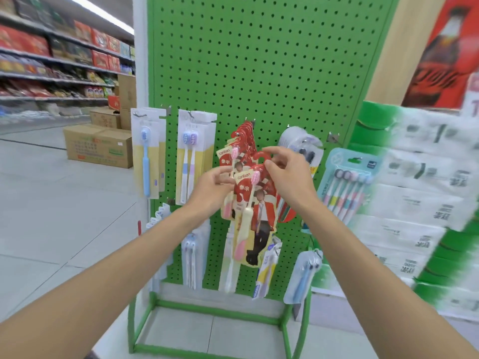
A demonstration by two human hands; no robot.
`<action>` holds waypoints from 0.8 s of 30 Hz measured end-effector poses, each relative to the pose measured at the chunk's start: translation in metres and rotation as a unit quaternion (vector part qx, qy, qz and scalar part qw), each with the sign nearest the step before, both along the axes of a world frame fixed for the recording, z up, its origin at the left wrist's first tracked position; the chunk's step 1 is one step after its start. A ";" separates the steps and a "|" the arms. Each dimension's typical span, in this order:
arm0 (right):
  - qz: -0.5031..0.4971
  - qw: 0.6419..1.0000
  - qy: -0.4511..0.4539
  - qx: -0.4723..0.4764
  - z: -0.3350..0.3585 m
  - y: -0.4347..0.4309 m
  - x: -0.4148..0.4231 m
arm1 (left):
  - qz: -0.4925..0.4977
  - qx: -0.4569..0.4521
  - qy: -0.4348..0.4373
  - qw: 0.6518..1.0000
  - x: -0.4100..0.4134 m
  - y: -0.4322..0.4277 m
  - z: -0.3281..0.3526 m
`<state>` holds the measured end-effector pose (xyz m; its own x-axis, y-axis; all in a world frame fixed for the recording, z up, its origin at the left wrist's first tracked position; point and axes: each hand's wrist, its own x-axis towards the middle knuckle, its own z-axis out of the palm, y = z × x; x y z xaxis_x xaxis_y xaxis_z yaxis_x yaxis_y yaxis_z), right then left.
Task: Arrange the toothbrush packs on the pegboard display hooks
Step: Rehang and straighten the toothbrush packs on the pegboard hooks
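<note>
A red-and-cream carded toothbrush pack (252, 208) printed "canban" is held before the green perforated metal pegboard (259, 60). Its left edge is pinched by the left hand (211, 189); its red hanger top is gripped by the right hand (287, 174).

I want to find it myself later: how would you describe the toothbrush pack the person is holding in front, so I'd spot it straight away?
Start at the green pegboard and look to its middle, where both hands meet. The left hand and right hand hold the red canban pack. Unlike the pale yellow and clear packs beside it, it is red with a pink-headed brush and a picture of a figure in a red jacket.
</note>
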<state>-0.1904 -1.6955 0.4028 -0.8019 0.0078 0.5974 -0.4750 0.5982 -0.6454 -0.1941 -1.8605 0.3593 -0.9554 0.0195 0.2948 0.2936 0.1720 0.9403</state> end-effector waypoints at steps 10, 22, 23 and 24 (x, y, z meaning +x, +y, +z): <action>-0.064 0.994 0.089 0.005 0.115 0.011 -0.020 | 0.071 -0.056 0.067 0.994 -0.043 0.004 0.056; -0.073 0.992 0.055 0.082 0.120 -0.001 -0.084 | 0.029 -0.104 0.060 0.992 -0.076 0.005 0.060; -0.065 0.994 0.038 0.084 0.116 -0.001 -0.088 | 0.024 -0.101 0.058 0.993 -0.078 0.004 0.059; -0.060 0.994 0.021 0.085 0.113 -0.002 -0.092 | 0.020 -0.097 0.057 0.993 -0.079 0.004 0.059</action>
